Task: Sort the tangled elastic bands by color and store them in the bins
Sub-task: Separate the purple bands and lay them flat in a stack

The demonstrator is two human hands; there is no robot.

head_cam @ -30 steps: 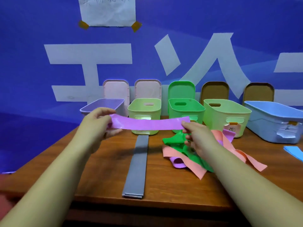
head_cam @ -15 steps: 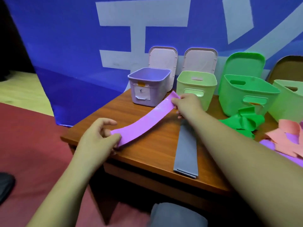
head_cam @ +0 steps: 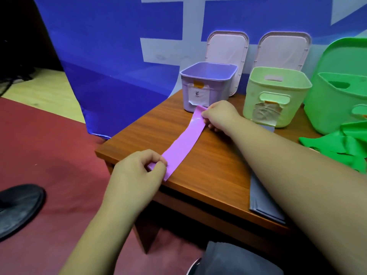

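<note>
Fingers (head_cam: 158, 164) of the left hand (head_cam: 137, 173) pinch a purple band (head_cam: 184, 143) by its near end at the tabletop (head_cam: 214, 167) edge; the right hand (head_cam: 221, 114) pinches the far end by the purple bin (head_cam: 206, 82).

Purple band (head_cam: 183, 144) flat on table (head_cam: 208, 165) — left hand (head_cam: 137, 175), right hand (head_cam: 220, 116) pinch ends, before purple bin (head_cam: 206, 86).
</note>
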